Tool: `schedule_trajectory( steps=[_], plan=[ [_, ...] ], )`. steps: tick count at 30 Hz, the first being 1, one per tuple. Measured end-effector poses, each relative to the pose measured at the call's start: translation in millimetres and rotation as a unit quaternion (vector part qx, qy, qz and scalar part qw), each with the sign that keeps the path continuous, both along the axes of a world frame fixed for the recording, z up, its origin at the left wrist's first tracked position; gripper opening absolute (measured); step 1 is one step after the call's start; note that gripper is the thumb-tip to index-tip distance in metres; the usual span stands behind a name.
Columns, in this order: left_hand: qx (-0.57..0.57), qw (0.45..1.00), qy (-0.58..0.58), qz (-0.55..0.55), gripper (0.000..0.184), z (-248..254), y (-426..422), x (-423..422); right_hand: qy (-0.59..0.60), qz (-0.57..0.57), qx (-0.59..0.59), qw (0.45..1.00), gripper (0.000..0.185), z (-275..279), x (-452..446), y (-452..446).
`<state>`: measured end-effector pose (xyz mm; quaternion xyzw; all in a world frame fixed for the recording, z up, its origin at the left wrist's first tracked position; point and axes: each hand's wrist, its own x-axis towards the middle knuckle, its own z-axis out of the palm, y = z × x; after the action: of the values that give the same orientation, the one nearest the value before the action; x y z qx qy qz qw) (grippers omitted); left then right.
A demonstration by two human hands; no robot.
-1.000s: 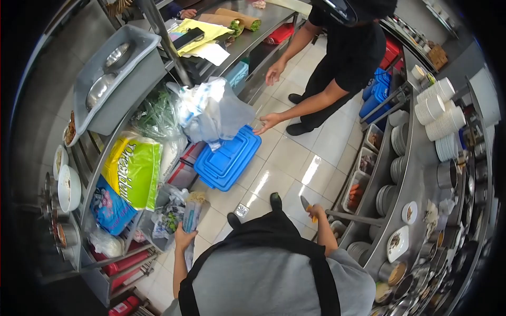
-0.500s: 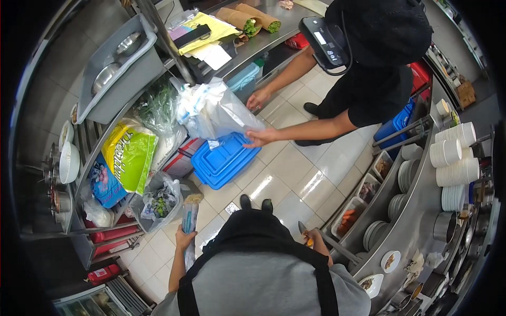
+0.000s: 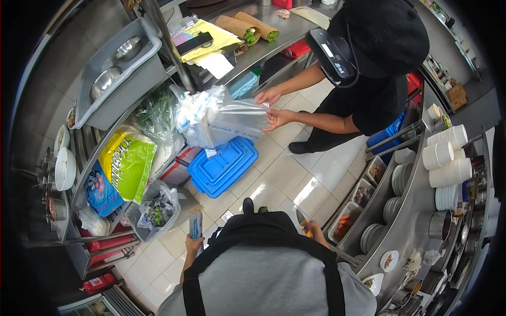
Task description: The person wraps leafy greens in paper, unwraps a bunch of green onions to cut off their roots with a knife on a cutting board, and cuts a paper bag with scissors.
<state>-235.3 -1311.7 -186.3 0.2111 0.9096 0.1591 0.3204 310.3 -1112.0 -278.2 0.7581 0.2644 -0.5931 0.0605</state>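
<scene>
Left hand (image 3: 194, 244): fingers wrapped round the lower part of a slim plastic-wrapped packet (image 3: 195, 224). Packet held off the floor, in front of the body on the left; bluish print on the film, tan far end, contents not legible.

Right hand (image 3: 314, 229): fingers closed on the orange handle of a knife (image 3: 305, 224), blade angled forward and a little left. Finger detail too small to make out. The two hands well apart, one on each side of the torso.

Close to the left hand: plastic-lined bin (image 3: 184, 205) with leafy greens (image 3: 158, 215) inside. Close to the right: tray of carrots (image 3: 344, 225) on the low shelf, stacked plates (image 3: 372, 237) beside it.

Ahead, on the tiled floor (image 3: 271, 181): blue lidded tub (image 3: 224, 167), a clear plastic bag (image 3: 237, 120) just above and behind it, partly overlapping it in view. Second person in black (image 3: 377, 105) grips the bag's edge with both hands.

Left rack: yellow-green sack (image 3: 134, 171), blue bag (image 3: 101, 188) next to it; above, grey basin (image 3: 124, 100) with two steel bowls (image 3: 108, 81).

Farther out: steel bench (image 3: 276, 39) with paper-wrapped greens (image 3: 247, 29), yellow envelope (image 3: 219, 34) and a black case-like object (image 3: 194, 43) on top. Right bench (image 3: 406, 203): stacked white bowls (image 3: 445, 155).
</scene>
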Motion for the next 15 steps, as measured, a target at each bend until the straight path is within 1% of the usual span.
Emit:
schedule_trajectory(
  steps=[1, 2, 4, 6, 8, 9, 11, 15],
  plan=[
    [0.004, 1.0, 0.006, 0.003, 0.079, -5.4, 3.1, 0.2, -0.008, 0.012, -0.032, 0.999, 0.01, -3.0, 1.9, -3.9],
    [0.006, 1.0, 0.012, 0.007, 0.079, -10.6, 3.5, 1.5, 0.0, -0.002, -0.027, 1.0, 0.01, -5.8, 5.7, -9.1],
    [0.01, 1.0, 0.015, 0.016, 0.079, -17.6, 0.9, 5.9, 0.013, -0.032, -0.021, 0.999, 0.011, 10.7, 9.5, -21.9],
    [0.017, 0.999, 0.011, 0.027, 0.079, -21.3, 0.3, 8.0, -0.025, -0.03, -0.021, 0.999, 0.012, 31.8, 8.1, -27.0],
    [0.019, 0.999, -0.001, 0.028, 0.079, -22.8, -3.4, 7.8, -0.114, 0.005, -0.023, 0.993, 0.014, 56.7, -2.1, -20.1],
    [0.02, 0.999, -0.007, 0.029, 0.079, -23.5, -5.3, 8.0, -0.121, -0.019, -0.019, 0.992, 0.017, 59.6, -2.8, -20.1],
    [-0.018, 0.999, 0.015, 0.028, 0.079, -25.9, -7.8, 9.8, -0.135, -0.067, -0.011, 0.989, 0.024, 65.6, -3.3, -21.0],
    [-0.072, 0.997, 0.018, 0.027, 0.08, -17.9, -5.4, 11.6, -0.103, -0.071, 0.004, 0.992, 0.021, 82.9, -10.0, -16.5]
  ],
)
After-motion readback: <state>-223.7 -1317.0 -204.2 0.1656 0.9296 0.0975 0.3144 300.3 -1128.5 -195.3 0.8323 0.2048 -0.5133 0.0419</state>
